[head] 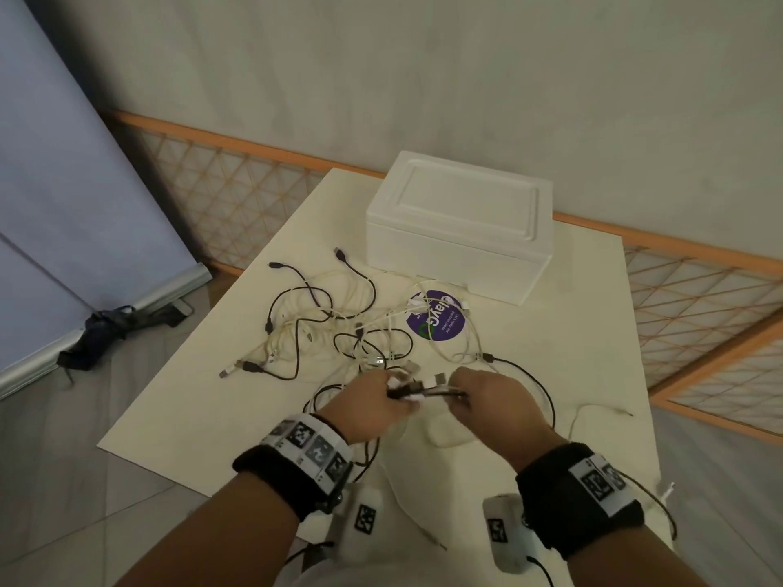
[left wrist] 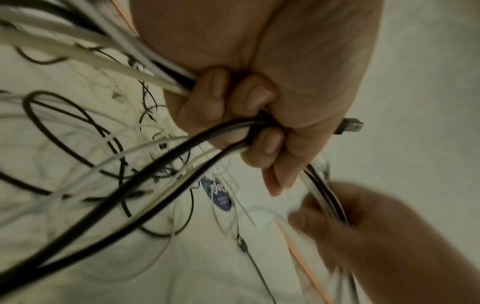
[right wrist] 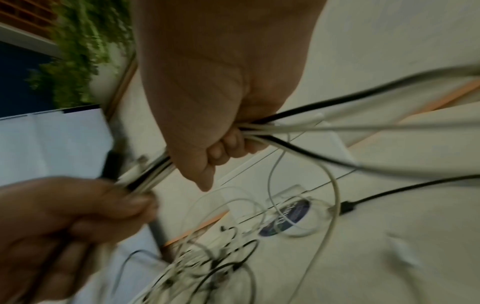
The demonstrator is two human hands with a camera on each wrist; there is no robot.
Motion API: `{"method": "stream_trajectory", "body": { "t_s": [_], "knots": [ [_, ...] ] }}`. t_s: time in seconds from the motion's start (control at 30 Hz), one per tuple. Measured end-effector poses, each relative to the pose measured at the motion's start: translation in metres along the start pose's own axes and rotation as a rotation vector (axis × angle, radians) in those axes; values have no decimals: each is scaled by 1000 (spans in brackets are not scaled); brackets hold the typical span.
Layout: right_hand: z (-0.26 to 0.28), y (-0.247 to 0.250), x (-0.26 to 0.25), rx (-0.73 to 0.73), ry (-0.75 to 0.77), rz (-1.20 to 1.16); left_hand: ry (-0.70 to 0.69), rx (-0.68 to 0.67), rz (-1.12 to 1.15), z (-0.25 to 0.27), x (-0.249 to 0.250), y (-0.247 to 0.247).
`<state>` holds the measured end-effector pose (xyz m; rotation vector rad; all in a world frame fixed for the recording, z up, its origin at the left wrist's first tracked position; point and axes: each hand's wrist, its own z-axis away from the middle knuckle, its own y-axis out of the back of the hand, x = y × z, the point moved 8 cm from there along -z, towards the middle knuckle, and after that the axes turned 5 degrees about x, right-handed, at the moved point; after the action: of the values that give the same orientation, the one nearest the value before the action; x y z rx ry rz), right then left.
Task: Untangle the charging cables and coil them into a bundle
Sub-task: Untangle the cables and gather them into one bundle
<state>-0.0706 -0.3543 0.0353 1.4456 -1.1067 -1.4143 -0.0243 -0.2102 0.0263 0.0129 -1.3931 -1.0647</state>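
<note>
Several black and white charging cables [head: 339, 328] lie tangled across the cream table [head: 178, 400]. Above the table's near half, my left hand [head: 373, 406] and right hand [head: 487, 396] sit close together, each gripping the same gathered bunch of cable strands [head: 423, 391]. In the left wrist view my curled fingers [left wrist: 228, 115] clamp black and white strands [left wrist: 155, 181], with a USB plug [left wrist: 350, 126] sticking out past the palm. In the right wrist view my right hand [right wrist: 223, 131] grips the bunch of strands [right wrist: 298, 127] while the left hand [right wrist: 67, 222] holds it lower left.
A white foam box [head: 462, 222] stands at the table's far side. A round purple sticker [head: 436, 317] lies in front of it under cable loops. A loose black cable [head: 534, 383] arcs right of my right hand. Beyond the table's left edge, a dark cloth [head: 106, 332] lies on the floor.
</note>
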Motion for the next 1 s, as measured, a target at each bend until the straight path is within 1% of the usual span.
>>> {"method": "stream_trajectory", "body": {
  "t_s": [0.07,0.13,0.17,0.23,0.3,0.37,0.5,0.57,0.6,0.63,0.7,0.73,0.77,0.8,0.83,0.87,0.9,0.93,0.97,1.0],
  "knots": [
    [7,3,37,11,-119,10,72,93,84,2,-12,26],
    [17,0,76,-28,-219,44,153,172,187,7,-30,54],
    [23,-5,92,-60,-260,53,188,188,217,9,-38,64],
    [29,-13,111,-84,-277,17,240,153,216,14,-48,72],
    [27,-23,113,-81,-212,-19,282,125,175,15,-53,72],
    [27,-30,114,-91,-214,-11,290,135,165,14,-57,73],
    [42,-33,137,-115,-368,129,298,188,203,15,-63,82],
    [52,-29,153,-129,-444,237,290,180,196,17,-64,83],
    [57,-28,162,-155,-492,274,288,196,225,18,-66,83],
    [64,-28,170,-218,-555,293,297,226,271,18,-71,85],
    [77,-28,181,-416,-708,305,327,295,408,22,-71,91],
    [79,-26,180,-497,-742,327,325,312,478,23,-71,92],
    [75,-20,175,-527,-742,359,320,316,538,24,-70,92],
    [63,-11,164,-490,-709,375,313,314,573,24,-67,92],
    [47,2,146,-398,-637,380,291,308,595,25,-61,91],
    [28,18,122,-254,-536,339,267,305,609,25,-55,89],
    [11,36,91,-85,-424,240,250,291,616,25,-49,87],
    [-4,52,58,74,-316,80,244,279,616,24,-46,84],
    [-15,63,23,175,-222,-110,222,259,616,23,-43,82],
    [-26,69,-16,203,-133,-284,200,233,606,25,-37,83]
  ]
}}
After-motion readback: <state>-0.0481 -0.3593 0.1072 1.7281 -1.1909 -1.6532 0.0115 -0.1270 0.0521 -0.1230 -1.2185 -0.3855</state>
